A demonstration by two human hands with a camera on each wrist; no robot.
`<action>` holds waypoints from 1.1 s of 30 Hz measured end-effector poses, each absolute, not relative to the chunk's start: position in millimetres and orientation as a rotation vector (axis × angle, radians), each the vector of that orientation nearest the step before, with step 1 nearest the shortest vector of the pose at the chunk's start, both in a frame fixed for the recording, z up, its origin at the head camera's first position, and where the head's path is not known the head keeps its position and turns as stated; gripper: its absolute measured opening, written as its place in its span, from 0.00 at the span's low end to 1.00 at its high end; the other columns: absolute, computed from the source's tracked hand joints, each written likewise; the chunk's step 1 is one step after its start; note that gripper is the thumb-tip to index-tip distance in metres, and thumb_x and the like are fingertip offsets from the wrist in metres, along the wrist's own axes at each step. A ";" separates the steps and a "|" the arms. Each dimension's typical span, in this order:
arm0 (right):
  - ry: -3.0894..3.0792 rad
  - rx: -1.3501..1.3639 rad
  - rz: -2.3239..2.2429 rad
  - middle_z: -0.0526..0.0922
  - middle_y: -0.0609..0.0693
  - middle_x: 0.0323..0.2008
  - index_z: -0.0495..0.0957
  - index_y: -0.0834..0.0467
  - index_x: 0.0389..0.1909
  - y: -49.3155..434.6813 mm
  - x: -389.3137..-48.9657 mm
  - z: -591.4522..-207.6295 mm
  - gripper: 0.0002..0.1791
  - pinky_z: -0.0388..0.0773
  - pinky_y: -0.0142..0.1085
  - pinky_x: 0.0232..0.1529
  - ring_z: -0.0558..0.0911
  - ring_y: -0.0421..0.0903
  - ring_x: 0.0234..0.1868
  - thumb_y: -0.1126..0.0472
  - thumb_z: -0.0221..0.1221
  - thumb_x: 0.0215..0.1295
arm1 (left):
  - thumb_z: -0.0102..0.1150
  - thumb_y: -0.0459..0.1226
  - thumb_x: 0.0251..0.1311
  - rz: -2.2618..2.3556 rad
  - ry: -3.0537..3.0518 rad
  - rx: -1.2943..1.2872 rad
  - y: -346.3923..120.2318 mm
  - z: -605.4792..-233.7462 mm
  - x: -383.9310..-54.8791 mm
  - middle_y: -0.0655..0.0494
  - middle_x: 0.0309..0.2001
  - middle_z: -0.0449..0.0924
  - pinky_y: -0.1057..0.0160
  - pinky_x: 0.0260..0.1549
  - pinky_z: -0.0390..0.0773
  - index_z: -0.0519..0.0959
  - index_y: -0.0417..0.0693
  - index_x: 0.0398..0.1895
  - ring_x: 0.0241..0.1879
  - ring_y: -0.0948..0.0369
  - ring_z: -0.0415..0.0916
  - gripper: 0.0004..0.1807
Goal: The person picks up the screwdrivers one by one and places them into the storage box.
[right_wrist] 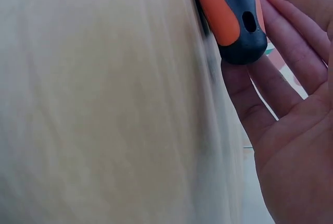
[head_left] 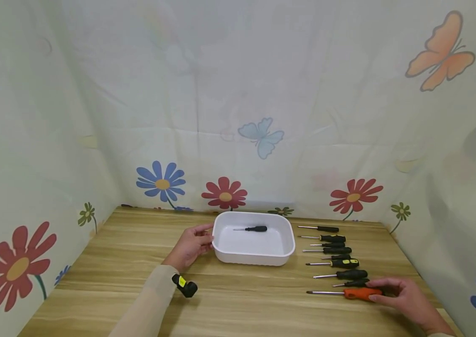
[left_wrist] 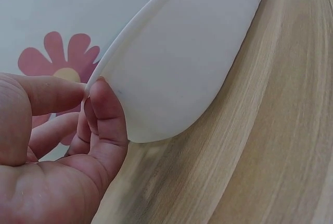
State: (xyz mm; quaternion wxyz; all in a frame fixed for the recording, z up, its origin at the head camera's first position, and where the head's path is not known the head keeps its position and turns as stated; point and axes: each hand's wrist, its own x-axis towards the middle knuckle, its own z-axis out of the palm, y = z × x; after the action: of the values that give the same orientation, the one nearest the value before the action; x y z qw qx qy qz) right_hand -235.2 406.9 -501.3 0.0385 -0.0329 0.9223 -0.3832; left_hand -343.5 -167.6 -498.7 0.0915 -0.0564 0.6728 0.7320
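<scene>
A white plastic basin (head_left: 253, 258) sits on the wooden table, with a small black screwdriver (head_left: 256, 229) lying inside it. My left hand (head_left: 191, 245) grips the basin's left end; the left wrist view has its thumb and curled fingers (left_wrist: 108, 109) at the rim and outer wall. Over on the right, my right hand (head_left: 406, 299) has thumb and fingers about the handle end of an orange-and-black screwdriver (head_left: 358, 293). Its blade points left. In the right wrist view the handle's butt (right_wrist: 244, 49) lies between thumb and fingers. A small black screwdriver (head_left: 356, 283) lies just behind it.
Several more screwdrivers lie in a column right of the basin, blades leftward, among them a black-and-yellow one (head_left: 345, 263) and a thick black one (head_left: 353, 274). A flowered cloth (head_left: 259, 178) hangs behind the table (head_left: 242, 299) and at both sides.
</scene>
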 end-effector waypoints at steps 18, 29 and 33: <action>2.878 -0.234 -0.891 0.87 0.55 0.53 0.88 0.49 0.49 408.2 -239.7 -500.7 0.23 0.78 0.36 0.49 0.82 0.49 0.53 0.48 0.77 0.51 | 0.58 0.26 0.69 2.158 2.003 -0.173 -168.2 -500.3 -341.7 0.45 0.47 0.75 0.60 0.46 0.85 0.74 0.46 0.70 0.39 0.54 0.78 0.27; 2.817 -0.176 -0.915 0.86 0.57 0.53 0.88 0.53 0.50 406.9 -238.9 -498.3 0.24 0.78 0.53 0.54 0.82 0.55 0.55 0.50 0.77 0.52 | 0.58 0.26 0.69 2.162 1.989 -0.177 -168.4 -500.9 -345.0 0.45 0.47 0.74 0.60 0.46 0.85 0.75 0.47 0.70 0.40 0.54 0.78 0.27; 2.807 -0.122 -0.935 0.87 0.56 0.53 0.89 0.52 0.49 404.5 -237.8 -495.0 0.25 0.79 0.50 0.54 0.82 0.55 0.55 0.48 0.78 0.49 | 0.58 0.27 0.69 2.153 2.006 -0.161 -168.3 -498.2 -343.8 0.45 0.47 0.74 0.59 0.48 0.85 0.74 0.47 0.71 0.41 0.54 0.78 0.27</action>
State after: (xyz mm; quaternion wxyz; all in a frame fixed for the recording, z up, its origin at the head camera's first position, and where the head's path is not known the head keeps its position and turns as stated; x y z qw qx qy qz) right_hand -237.8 404.5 -495.0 0.0899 -0.0411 0.9441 -0.3145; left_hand -343.8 -168.3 -498.2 0.0973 -0.0543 0.6774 0.7271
